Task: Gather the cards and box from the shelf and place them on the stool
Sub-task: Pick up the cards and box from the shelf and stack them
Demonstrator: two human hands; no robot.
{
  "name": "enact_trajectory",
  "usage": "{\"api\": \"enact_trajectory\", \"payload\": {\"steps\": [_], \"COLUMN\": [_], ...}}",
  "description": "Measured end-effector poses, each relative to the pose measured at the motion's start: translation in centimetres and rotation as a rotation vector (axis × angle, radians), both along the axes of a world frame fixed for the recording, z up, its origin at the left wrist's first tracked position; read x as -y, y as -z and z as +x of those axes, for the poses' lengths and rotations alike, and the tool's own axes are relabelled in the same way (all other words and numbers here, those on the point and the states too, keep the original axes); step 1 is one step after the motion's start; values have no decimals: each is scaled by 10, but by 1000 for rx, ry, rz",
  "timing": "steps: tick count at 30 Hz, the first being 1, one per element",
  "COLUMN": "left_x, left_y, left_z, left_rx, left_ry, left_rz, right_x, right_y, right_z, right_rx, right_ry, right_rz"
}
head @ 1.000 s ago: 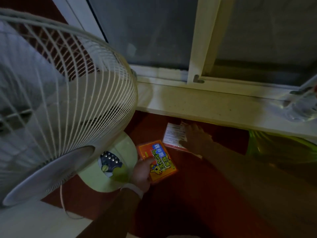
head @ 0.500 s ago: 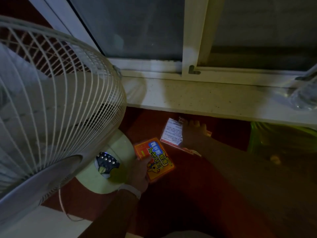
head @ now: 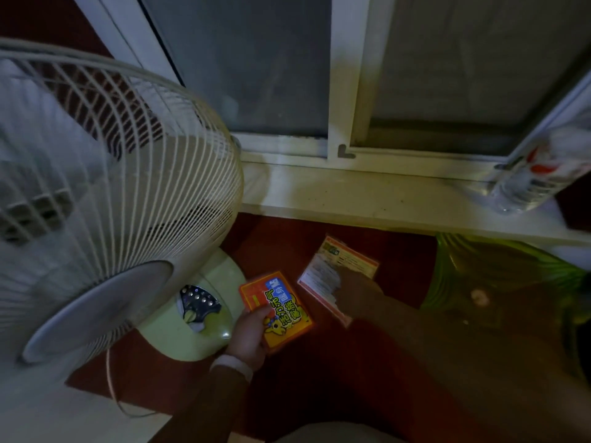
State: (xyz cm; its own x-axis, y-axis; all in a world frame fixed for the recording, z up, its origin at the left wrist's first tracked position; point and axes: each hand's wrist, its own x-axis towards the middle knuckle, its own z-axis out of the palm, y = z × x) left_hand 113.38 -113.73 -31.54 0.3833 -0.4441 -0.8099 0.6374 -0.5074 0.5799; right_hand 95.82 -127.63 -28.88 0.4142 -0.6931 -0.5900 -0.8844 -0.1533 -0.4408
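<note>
An orange card box [head: 277,310] with yellow and blue print is held in my left hand [head: 248,338], low in the middle of the view, above the red floor. Just to its right my right hand [head: 355,292] rests on a stack of white cards with orange borders [head: 332,270] lying on a dark red surface under the window ledge. My fingers cover the stack's near right corner; whether they grip it is unclear in the dim light.
A large white standing fan [head: 105,193] with a green base [head: 198,327] fills the left side, close to my left hand. A pale window ledge [head: 367,196] runs above the cards, with a plastic bottle [head: 527,183] on its right end. A green object [head: 499,276] sits at right.
My right hand stays on the cards and has slid slightly toward their near edge. The box in my left hand has barely moved. The camera has shifted a little.
</note>
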Motion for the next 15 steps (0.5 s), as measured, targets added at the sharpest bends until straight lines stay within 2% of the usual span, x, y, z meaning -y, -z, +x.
{"api": "enact_trajectory", "payload": {"steps": [5,8,13,15], "left_x": [-14,-20,-30,-34], "left_y": [-18,-26,-42,-46], "left_z": [-3,-6,-7,-6], "left_rx": [2,-58,-194,-186], "left_ry": [-21,-39,-24,-6], "left_rz": [-89,-164,-297,-321], "right_x": [-19,-39,-64,-69], "right_y": [-30,-52,-62,-58], "right_z": [5,17,34,40], "right_rx": [254,404,493,501], "right_ry": [230,226,231,261], "right_rz": [30,89,210,256]}}
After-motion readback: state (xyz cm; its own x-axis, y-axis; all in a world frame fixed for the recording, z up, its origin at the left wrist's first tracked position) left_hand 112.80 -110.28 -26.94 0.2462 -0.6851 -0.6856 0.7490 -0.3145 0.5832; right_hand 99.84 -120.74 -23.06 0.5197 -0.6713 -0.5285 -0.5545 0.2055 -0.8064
